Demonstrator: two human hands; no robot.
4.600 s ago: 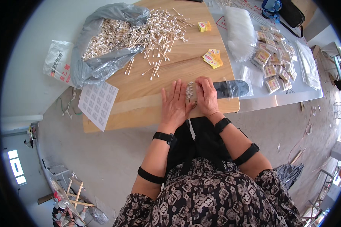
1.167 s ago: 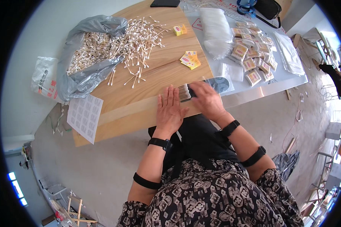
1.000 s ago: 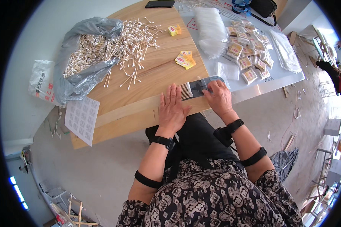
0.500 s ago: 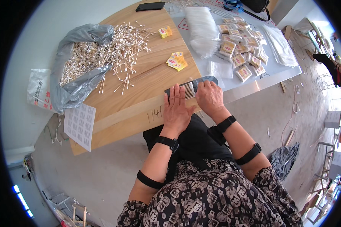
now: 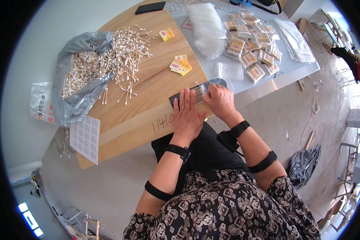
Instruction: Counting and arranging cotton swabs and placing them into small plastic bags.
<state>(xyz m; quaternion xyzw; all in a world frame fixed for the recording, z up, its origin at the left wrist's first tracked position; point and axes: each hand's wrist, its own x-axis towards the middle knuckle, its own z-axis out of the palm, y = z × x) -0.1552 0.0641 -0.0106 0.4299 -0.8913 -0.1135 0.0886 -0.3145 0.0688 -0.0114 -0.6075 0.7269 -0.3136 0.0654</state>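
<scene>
lying between both hands [image 5: 188, 118] [image 5: 221, 100]: swabs [image 5: 199, 94]

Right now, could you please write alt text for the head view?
A person's left hand lies flat at one end of a row of cotton swabs on a dark strip, the curled right hand at the other. At left, loose swabs spill from a gray plastic bag onto a wooden table; at right, small swab packets are piled.

Dark strip [image 5: 220, 83] partly hidden behind left fingers [image 5: 187, 100] and right fingers [image 5: 211, 95], black bag [image 5: 266, 2] cropped at top
</scene>
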